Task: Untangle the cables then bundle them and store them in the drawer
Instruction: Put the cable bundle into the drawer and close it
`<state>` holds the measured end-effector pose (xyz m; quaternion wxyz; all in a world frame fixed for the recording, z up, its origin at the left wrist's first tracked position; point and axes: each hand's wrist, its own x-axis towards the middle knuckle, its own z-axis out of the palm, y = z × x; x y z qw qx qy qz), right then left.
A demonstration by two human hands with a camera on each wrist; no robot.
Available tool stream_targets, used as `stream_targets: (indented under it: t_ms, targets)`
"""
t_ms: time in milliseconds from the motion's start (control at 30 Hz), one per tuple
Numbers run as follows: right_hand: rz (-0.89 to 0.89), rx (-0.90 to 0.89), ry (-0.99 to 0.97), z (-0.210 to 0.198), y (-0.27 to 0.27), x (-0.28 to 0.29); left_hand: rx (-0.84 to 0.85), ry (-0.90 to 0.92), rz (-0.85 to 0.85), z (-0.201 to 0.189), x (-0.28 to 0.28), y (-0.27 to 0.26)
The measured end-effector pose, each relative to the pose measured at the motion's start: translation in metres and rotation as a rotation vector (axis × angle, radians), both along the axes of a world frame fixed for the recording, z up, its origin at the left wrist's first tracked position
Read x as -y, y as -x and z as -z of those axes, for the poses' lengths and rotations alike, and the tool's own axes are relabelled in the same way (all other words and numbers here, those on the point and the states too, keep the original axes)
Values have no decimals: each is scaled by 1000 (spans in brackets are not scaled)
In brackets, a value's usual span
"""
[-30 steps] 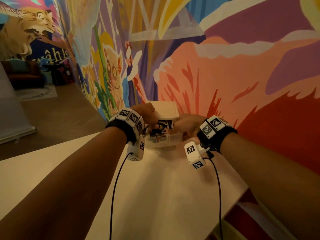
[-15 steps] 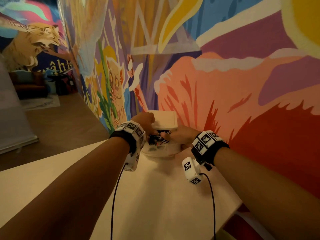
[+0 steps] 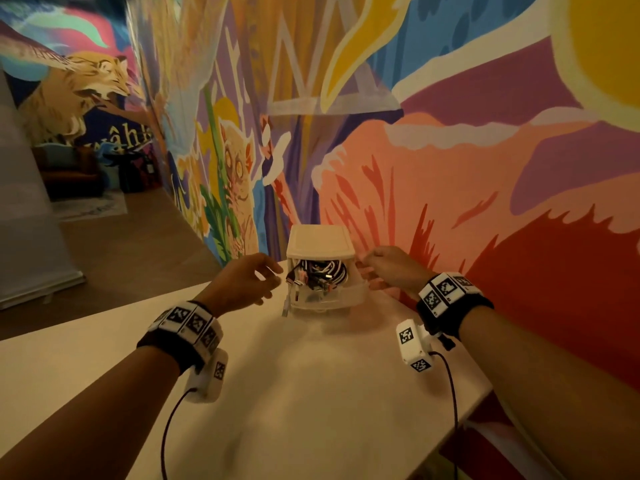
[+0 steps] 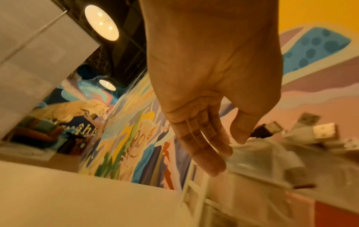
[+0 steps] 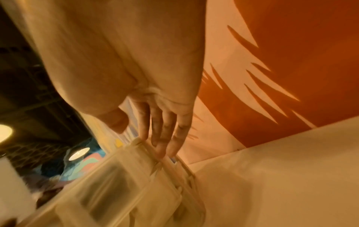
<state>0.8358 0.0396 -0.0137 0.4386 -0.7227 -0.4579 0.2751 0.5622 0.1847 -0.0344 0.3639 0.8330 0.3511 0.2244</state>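
Legibly, only partial lettering reading "wâh" (image 3: 126,142) is seen painted on the far mural; square black-and-white coded markers are carried on both wrist bands (image 3: 187,323).

Cables (image 3: 320,275), black and white, are seen heaped in the translucent drawer (image 3: 329,299), which is pulled partly out of a small white plastic drawer unit (image 3: 318,242) at the far edge of the worktop (image 3: 294,393), against the mural wall (image 3: 485,185). One white cable end (image 3: 285,306) hangs over the drawer's left front corner.

Left hand (image 3: 242,284): held just beside the drawer's left side, fingers loosely extended, nothing held; grip slack. In the left wrist view a black plug with a metal tip (image 4: 266,129) is seen just past the thumb; contact cannot be told.

Right hand (image 3: 391,268): held at the drawer's right side, fingers straight. In the right wrist view the fingertips (image 5: 161,152) lie at the unit's upper edge, apparently touching; nothing is clasped.

Both wrist views are motion-blurred. Round ceiling lamps (image 4: 101,23) are noted overhead.
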Motion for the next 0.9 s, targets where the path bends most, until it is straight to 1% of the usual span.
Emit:
stream_targets:
  t_ms: [67,167,233,267,300,367,433,467,533,600,700,733,800,833,867,900]
  targets:
    - [-24,143,-101,-1,5,0,58,136,10,0,9,-3]
    - [-124,399,-183,1,16,1,57,346,14,-9,27,-7]
    - [-205,476,-148,-3,24,5,68,426,-6,-20,38,-4]
    - [-233,474,-127,-5,27,7,72,444,-16,-26,41,-3]
    - [-248,434,-116,-7,30,10,70,437,-28,-31,44,-2]
    - [-266,351,-97,-10,35,14,66,357,-73,-38,45,-5]
    - [-256,415,-101,-9,37,12,106,306,-100,-43,44,-13]
    - [-240,444,-114,-7,36,9,147,321,-95,-43,44,-18]
    - [-204,446,-150,-4,36,2,219,356,-71,-43,46,-28]
    - [-194,469,-156,-4,38,-4,226,299,-61,-40,47,-36]
    - [-220,499,-120,-4,38,-7,75,33,-30,-36,38,-36]
    - [-231,458,-108,-5,36,-7,39,-27,-12,-35,34,-33]
    - [-268,300,-92,-5,35,-4,34,-98,5,-32,27,-28]
    - [-298,262,-88,-5,37,-2,36,-148,-5,-29,26,-27]
    - [-321,276,-80,-3,40,0,31,-221,-28,-27,26,-30]
    - [-331,331,-72,-1,44,1,16,-312,-57,-24,27,-33]
